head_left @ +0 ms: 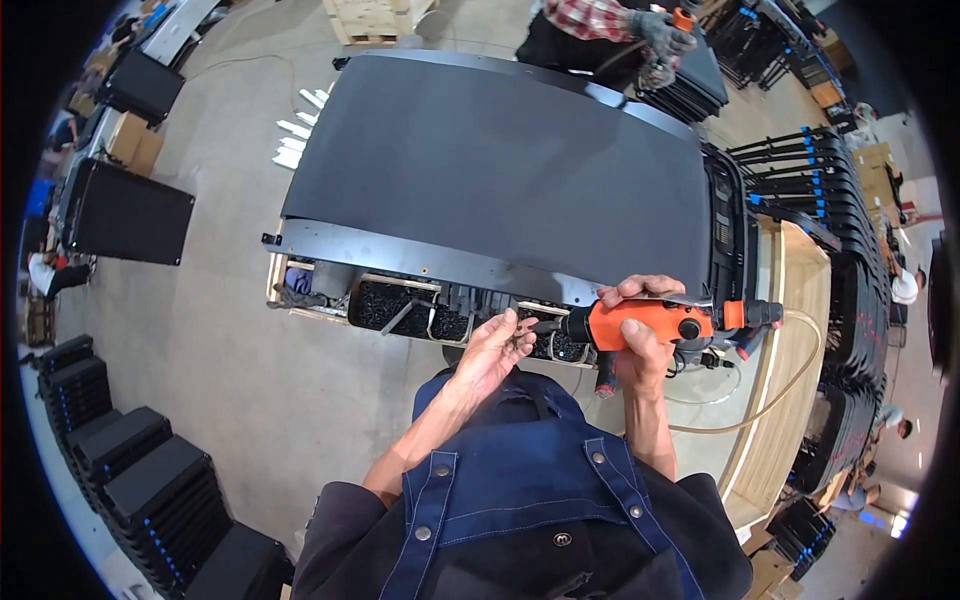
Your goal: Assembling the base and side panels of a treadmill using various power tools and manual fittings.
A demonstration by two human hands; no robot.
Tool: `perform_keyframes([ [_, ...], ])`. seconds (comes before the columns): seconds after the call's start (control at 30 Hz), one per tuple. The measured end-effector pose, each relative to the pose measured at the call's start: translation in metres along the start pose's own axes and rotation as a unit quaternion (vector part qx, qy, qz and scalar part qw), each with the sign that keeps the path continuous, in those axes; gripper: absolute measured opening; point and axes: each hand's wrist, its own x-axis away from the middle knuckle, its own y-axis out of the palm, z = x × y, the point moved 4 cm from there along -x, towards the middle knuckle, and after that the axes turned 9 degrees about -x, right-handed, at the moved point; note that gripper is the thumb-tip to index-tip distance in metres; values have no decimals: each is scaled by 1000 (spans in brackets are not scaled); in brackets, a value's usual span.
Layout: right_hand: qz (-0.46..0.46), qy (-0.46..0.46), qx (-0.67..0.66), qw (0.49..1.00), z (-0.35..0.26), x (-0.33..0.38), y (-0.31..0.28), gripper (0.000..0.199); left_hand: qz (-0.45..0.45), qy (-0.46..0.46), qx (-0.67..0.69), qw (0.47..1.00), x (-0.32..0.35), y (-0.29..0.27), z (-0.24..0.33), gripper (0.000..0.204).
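Tool, orange power tool (650,322), sits just past 3 o'clock from frame centre, nose pointing to 9. Right hand (648,362) is wrapped round its body, thumb on the near side, fingers over the top. Left hand (488,352) is at the tool's 9 o'clock, fingers drawn in narrow right by the bit (546,326); can't tell if they pinch something small.

Main risk: trigger squeezed early, bit spins into the bare fingertips. A small part, if held, could drop into the black hardware (390,303) at the left hand's 10 o'clock and get lost.

Dark panel (500,160) lies at 12; a slipping bit could scratch it or the metal rail (430,248) along its near edge. Hose (738,427) loops out to the tool's 4 o'clock; a snag on the wooden crate (775,390) could tug the aim off. Co-worker's gloved hand (660,45) at 1 o'clock: a panel bump could reach that side too.
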Motion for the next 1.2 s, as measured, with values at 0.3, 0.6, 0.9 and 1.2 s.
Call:
perform_keyframes([
  [0.3,46,3,-62,997,30,5,-7,49,61,-8,106,992,16,8,9,42],
  [0.6,-3,-37,10,999,56,6,41,50,94,35,93,991,30,-5,41,39],
  [0.9,-99,-53,148,982,114,-20,130,50,39,-16,237,971,-5,-53,87,36],
  [1.2,-167,-10,279,946,165,-54,177,41,-55,-74,137,986,15,-77,119,33],
])
